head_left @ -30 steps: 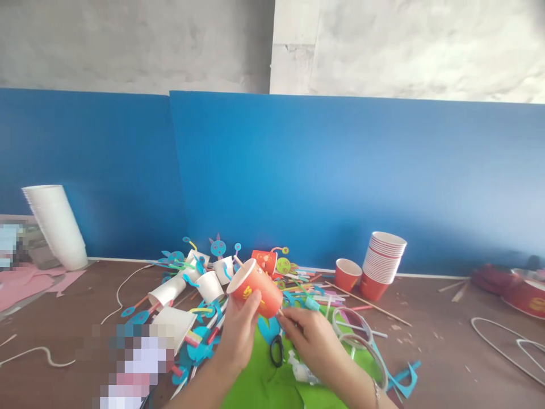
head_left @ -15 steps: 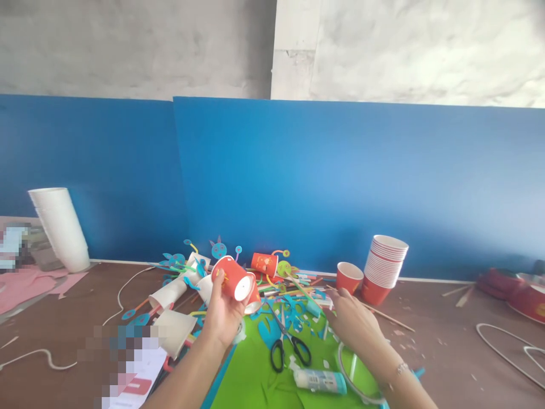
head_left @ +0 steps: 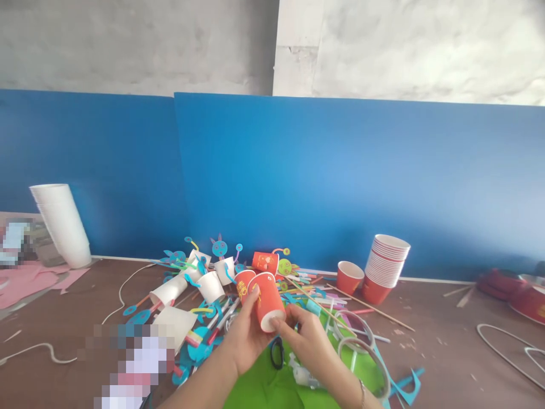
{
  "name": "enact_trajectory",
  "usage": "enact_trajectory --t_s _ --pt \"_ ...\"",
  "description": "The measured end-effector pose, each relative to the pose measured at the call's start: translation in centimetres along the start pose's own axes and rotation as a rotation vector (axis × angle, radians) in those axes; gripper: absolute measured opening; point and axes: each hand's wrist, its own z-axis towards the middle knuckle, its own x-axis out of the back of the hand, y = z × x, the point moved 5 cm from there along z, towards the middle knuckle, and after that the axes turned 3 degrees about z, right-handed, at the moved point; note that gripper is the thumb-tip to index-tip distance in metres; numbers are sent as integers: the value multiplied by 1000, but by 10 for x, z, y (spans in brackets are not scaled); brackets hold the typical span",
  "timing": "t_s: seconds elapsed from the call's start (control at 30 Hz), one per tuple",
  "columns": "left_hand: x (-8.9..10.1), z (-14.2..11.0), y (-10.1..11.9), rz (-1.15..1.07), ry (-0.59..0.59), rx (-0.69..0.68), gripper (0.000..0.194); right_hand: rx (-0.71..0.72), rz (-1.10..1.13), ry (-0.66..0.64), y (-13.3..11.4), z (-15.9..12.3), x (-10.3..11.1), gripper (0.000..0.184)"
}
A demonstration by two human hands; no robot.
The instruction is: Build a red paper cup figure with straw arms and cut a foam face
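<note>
Red cup [head_left: 267, 298] was gripped by the left hand [head_left: 243, 341], its side clasped between thumb and fingers. It was held tilted above the worktop, with its white base turned down toward the wearer. The base was touched by the thumb of the right hand [head_left: 304, 335]; that hand's fingers were curled in close beside it, and whether anything was pinched between them could not be told.

Just behind the grip, a second cup [head_left: 243, 282], also red, was partly covered by the held one. Farther behind, a decorated cup [head_left: 264, 261] was laid on its side, near a green paper face [head_left: 283, 267]. To the left of the grip, white cups [head_left: 210, 287] were scattered among blue paper shapes [head_left: 199, 346].

Beneath the hands, green paper [head_left: 255, 389] was spread, and a black scissor handle [head_left: 277, 353] was partly hidden. Tape rings [head_left: 385, 372] were placed just right of the right wrist. Beyond them, thin sticks [head_left: 383, 309] were strewn. Well to the right and behind the grip, a single cup [head_left: 349, 278] was stood upright beside a stack of cups [head_left: 385, 267].
</note>
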Motion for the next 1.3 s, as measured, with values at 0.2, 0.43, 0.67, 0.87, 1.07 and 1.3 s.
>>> enact_trajectory --t_s 0.2,0.43,0.67,0.87,1.07,1.3 --pt "-1 0 0 0 41 19 34 -3 73 -20 1 2 0 25" --pt "4 -3 19 169 78 -135 33 -30 100 -121 11 8 2 20" --pt "23 -19 41 994 195 -601 50 -80 -589 -204 31 2 -1 20" --pt "51 -25 16 1361 224 -804 68 -95 -707 -220 30 -5 -14 34" --pt "53 -22 18 1639 221 -885 72 -152 -789 -206 35 -2 -10 43" --pt "51 -22 17 1892 168 -933 87 -160 -843 -187 40 3 -4 45"
